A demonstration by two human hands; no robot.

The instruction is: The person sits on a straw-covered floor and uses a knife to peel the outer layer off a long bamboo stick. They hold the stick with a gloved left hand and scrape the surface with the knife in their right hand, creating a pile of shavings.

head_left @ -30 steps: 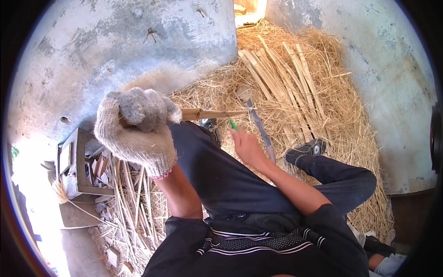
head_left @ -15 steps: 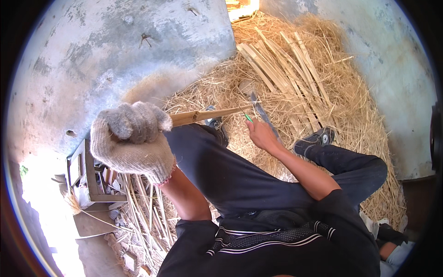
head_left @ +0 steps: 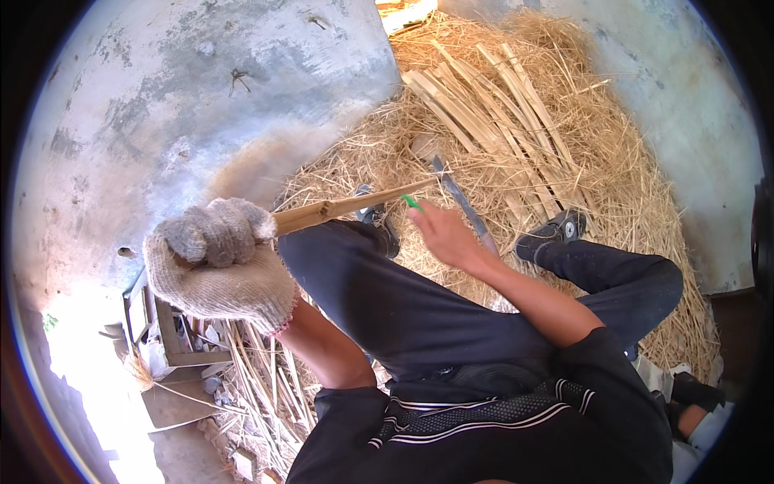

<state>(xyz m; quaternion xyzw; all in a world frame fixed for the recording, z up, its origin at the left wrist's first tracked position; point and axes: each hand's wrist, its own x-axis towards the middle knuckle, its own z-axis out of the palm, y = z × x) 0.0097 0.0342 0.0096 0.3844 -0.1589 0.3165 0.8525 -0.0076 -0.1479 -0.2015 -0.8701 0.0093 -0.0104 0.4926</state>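
My left hand (head_left: pixel 222 266), in a grey knitted glove, is closed around the thick end of a bamboo strip (head_left: pixel 302 216). The strip points right and slightly upward, tapering to a thin tip over the straw. Close below its narrow part is my bare right hand (head_left: pixel 447 234), fingers closed on a small green-handled tool (head_left: pixel 411 202). Its working end is too small to make out. Beyond my right hand, a long-bladed knife (head_left: pixel 458 192) lies on the straw, its handle partly behind my forearm.
Split bamboo strips (head_left: pixel 492 113) lie fanned out on a straw heap (head_left: pixel 629 185). A wooden frame (head_left: pixel 173 339) and thin canes (head_left: pixel 262 379) are at lower left. Grey walls (head_left: pixel 226 89) rise behind. Part of another person (head_left: pixel 697 411) shows at lower right.
My right hand and the green-handled tool have moved left along the bamboo strip. My left hand with the strip sits slightly lower and further left; the whole view has shifted a little.
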